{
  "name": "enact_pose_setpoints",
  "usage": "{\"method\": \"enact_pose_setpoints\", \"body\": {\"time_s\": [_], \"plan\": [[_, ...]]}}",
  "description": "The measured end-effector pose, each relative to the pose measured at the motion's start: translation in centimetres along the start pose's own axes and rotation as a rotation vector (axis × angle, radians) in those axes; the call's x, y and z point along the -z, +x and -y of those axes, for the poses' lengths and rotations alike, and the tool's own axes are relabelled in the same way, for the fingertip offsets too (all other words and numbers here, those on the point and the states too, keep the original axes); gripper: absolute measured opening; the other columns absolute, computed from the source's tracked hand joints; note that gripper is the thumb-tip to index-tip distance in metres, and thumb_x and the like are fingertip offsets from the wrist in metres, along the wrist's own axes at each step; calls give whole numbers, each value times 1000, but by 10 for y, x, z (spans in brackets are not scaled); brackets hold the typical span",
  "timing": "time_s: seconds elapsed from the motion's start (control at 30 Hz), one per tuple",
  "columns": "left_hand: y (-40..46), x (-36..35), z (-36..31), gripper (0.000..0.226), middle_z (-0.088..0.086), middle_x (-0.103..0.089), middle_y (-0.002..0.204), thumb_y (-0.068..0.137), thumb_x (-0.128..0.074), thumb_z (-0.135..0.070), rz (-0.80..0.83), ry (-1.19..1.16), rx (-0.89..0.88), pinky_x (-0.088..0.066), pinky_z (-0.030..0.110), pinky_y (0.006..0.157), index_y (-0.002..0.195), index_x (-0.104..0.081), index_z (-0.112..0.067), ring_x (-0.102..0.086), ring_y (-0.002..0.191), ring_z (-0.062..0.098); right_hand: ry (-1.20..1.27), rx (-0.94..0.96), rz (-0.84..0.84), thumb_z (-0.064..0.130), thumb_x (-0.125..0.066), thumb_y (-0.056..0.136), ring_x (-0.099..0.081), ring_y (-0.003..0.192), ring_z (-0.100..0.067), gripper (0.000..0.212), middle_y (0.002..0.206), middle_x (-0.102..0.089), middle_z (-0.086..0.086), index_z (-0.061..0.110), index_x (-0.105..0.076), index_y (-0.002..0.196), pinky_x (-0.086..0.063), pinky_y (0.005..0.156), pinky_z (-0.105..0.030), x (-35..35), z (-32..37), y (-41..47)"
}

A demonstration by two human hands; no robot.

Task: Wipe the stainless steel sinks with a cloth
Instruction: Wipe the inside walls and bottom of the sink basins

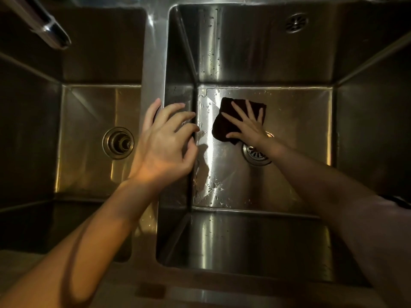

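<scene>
faucet (47, 30) over left sink (89, 141)

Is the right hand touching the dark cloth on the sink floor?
Touching. The head view shows the right hand spread flat on the dark cloth, fingers overlapping it.

cloth (224, 121): dark brown | sinks (278, 52): silver steel | faucet (47, 30): chrome

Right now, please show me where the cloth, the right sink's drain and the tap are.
cloth (224, 127): head view, bare dark left part.
right sink's drain (255, 155): head view, visible strainer grate.
tap (52, 30): head view, spout end.
</scene>
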State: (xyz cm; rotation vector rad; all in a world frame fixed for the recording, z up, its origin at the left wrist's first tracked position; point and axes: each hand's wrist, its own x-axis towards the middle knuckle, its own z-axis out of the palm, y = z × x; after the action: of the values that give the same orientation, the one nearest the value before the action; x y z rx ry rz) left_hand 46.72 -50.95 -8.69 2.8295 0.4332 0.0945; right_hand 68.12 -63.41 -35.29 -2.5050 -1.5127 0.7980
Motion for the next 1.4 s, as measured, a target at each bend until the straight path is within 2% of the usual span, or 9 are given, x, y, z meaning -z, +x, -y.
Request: {"method": "enact_pose_setpoints", "body": {"time_s": [0.2,0.3,0.5,0.73,0.93,1.07,1.27,1.4], "plan": [[0,1,-1,27,7,-66,117,84,-51,-20,8,-3,2,-21,52,115,96,-72,-9,-51,123,28,-7,-91,42,54,-67,78,2,146,-39,75,160,-4,6,50,-28,143,-3,107,-72,6,13,10],[0,3,-2,26,8,-66,117,84,-52,-19,12,1,4,-20,52,115,97,-72,-8,-51,124,28,-34,-29,59,48,-67,80,-1,145,-39,71,160,-7,6,46,-34,143,-3,109,-71,15,20,28],[0,3,-2,27,7,-67,116,83,-52,-20,26,-5,15,-17,47,117,97,-72,-9,-51,123,27,29,-12,32,44,-67,81,-2,147,-35,80,160,-13,11,42,-22,148,-1,110,-70,19,44,58],[0,5,-4,27,7,-66,119,83,-53,-19,51,-5,18,-16,51,117,98,-73,-10,-50,126,27,19,36,-58,48,-54,90,-4,149,-29,57,159,-21,10,36,-37,144,0,115,-62,-13,26,-8],[0,5,-2,26,7,-65,120,83,-52,-18,56,-20,23,-15,50,118,97,-74,-11,-48,128,27,44,90,3,45,-54,90,0,149,-32,55,159,-19,11,39,-39,143,3,114,-63,8,23,34],[-1,4,-2,28,7,-65,120,84,-49,-19,49,-35,24,-15,49,118,94,-74,-10,-48,128,26,68,48,51,44,-58,89,3,149,-32,57,160,-16,11,42,-39,142,5,113,-64,26,31,72],[-2,6,-3,23,9,-67,113,82,-55,-14,38,-42,32,-17,51,117,90,-75,-8,-51,124,28,52,-15,-70,44,-53,92,-1,149,-33,59,161,-12,1,42,-30,146,-3,115,-58,-2,41,24],[-1,6,-3,21,9,-67,109,82,-56,-14,22,-38,19,-18,51,116,90,-75,-7,-52,122,30,-5,27,-1,46,-46,95,2,148,-34,54,161,-11,3,43,-28,146,-1,115,-59,-7,41,14]]}}
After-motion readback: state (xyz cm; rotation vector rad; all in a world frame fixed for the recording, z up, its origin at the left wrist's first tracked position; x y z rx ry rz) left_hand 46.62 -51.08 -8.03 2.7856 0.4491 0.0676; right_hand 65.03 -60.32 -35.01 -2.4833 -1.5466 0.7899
